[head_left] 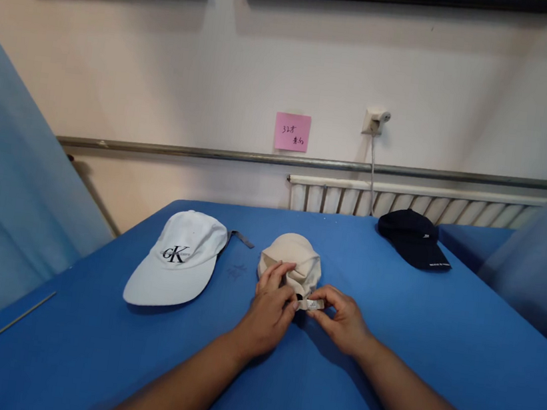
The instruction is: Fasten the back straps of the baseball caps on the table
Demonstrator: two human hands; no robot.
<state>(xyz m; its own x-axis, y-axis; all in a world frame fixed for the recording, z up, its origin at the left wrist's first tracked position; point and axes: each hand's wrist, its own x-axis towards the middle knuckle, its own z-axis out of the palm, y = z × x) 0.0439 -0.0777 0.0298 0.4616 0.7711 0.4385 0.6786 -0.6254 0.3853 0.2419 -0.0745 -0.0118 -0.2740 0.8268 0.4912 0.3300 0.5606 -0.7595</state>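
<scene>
A beige cap (293,256) lies in the middle of the blue table (434,361), its back facing me. My left hand (268,310) rests on the cap's rear edge with fingers curled on the fabric by the strap opening. My right hand (341,320) pinches the end of the cap's beige back strap (313,304) between thumb and fingers, just right of the left hand. Both hands nearly touch at the strap.
A white cap (180,261) with a dark logo lies to the left, its grey strap trailing right. A dark navy cap (414,237) sits at the far right. A radiator (404,205), pink note (292,131) and wall socket are behind. Blue cloth hangs at both sides.
</scene>
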